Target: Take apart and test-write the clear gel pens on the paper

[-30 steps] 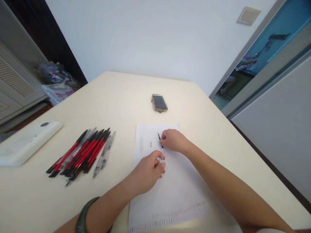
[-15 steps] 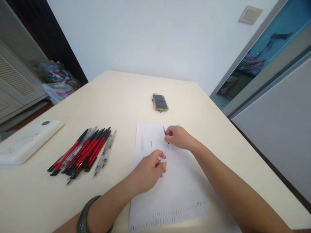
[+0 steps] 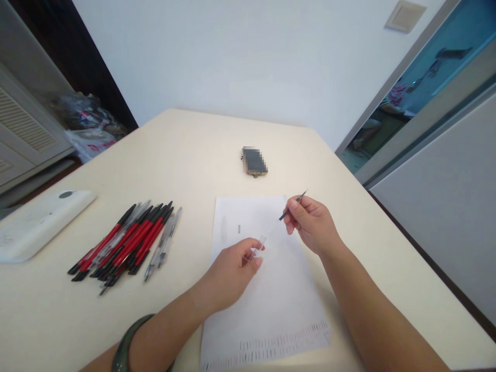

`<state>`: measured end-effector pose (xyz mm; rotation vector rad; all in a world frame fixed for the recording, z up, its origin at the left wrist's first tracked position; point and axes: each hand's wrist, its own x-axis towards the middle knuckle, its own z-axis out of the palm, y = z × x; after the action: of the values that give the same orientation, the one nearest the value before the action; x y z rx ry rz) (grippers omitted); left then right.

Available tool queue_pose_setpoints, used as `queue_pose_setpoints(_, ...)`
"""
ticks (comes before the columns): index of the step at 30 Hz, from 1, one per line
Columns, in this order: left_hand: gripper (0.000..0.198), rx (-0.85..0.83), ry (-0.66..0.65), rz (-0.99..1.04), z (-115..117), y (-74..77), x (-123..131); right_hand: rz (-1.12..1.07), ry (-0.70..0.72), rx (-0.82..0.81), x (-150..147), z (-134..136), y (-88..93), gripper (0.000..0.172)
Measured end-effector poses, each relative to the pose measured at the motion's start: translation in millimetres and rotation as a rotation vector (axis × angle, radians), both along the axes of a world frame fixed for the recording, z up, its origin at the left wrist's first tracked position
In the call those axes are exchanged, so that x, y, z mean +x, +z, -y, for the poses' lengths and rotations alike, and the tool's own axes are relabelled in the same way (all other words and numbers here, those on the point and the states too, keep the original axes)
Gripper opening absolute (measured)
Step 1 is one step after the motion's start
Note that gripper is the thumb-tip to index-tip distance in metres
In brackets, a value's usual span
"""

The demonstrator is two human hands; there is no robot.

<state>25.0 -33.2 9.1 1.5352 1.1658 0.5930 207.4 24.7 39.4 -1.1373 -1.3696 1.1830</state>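
My left hand (image 3: 236, 274) pinches a clear plastic pen barrel (image 3: 262, 242) low over the white paper (image 3: 271, 294). Higher up and to the right, my right hand (image 3: 312, 222) grips a thin black pen refill (image 3: 289, 211) between thumb and fingers. The refill slants, its lower end toward the barrel, and the two are apart. On the paper by my left hand lie a small grey piece (image 3: 239, 228) and a faint clear piece (image 3: 223, 227) whose kind I cannot make out. Rows of short pen strokes (image 3: 263, 354) mark the sheet's near edge.
A pile of red-and-black pens (image 3: 127, 243) lies left of the paper, with clear pens (image 3: 163, 245) beside it. A white device (image 3: 42, 225) rests at the table's far left. Beyond the paper is a small dark object (image 3: 254, 161), blurred. The wall bounds the table's back.
My right hand has moved right and turned, tilting the refill so its upper end points right. My left hand stays in nearly the same place, still holding the barrel.
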Motion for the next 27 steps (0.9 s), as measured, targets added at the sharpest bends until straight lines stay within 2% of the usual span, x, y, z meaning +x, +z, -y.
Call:
queue_pose_setpoints(5,0.025,0.014,-0.005,-0.016,0.5,2.1,0.7,0.166,0.064,0.031,-3.1,5.0,1.2,0.028)
queue_pose_setpoints(9,0.023,0.026,-0.017,-0.016,0.9,2.0,0.8,0.245,0.173,0.033,-7.7,9.4,4.6,0.025)
queue_pose_setpoints(14,0.018,0.044,-0.036,-0.020,-0.1,3.3,0.2,0.158,0.365,-0.049,-15.4,13.9,3.7,0.021)
queue_pose_setpoints(17,0.016,0.060,-0.029,-0.016,-0.2,5.6,0.5,0.118,0.455,-0.094,-11.7,11.6,0.2,0.028)
queue_pose_setpoints(19,0.014,0.063,-0.021,-0.007,0.5,6.7,1.0,0.068,0.440,-0.097,-5.5,6.2,-2.1,0.043)
queue_pose_setpoints(21,0.014,0.057,-0.015,0.002,1.6,7.0,1.5,0.030,0.326,-0.092,0.1,-1.4,-4.6,0.053)
queue_pose_setpoints(24,0.014,0.046,-0.025,0.009,3.5,5.8,1.9,0.183,0.152,-0.092,-0.9,-13.3,-9.1,0.043)
queue_pose_setpoints(27,0.013,0.041,-0.043,0.020,4.4,3.7,2.0,0.509,0.210,-0.047,-17.2,-21.5,-14.7,0.033)
